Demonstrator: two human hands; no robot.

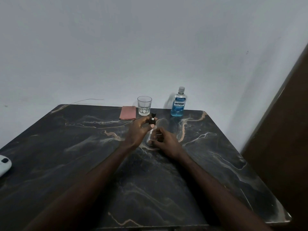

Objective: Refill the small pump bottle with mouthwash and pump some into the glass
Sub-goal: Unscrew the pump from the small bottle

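A small clear pump bottle (pixel 150 136) stands on the dark marble table (pixel 83 147) at its middle. My right hand (pixel 164 141) grips the clear body near its base. My left hand (pixel 140 129) pinches the black pump head (pixel 153 120) at the bottle's top. Whether the head is screwed on or lifted off, I cannot tell. An empty faceted glass (pixel 144 105) stands just behind the hands. The blue mouthwash bottle (pixel 178 102) with its clear cap on stands at the back right, partly full.
A folded pink cloth (pixel 128 112) lies left of the glass near the back edge. A white object (pixel 4 164) sits at the table's left edge. A grey wall rises behind the table, and a dark brown panel (pixel 283 130) stands at the right.
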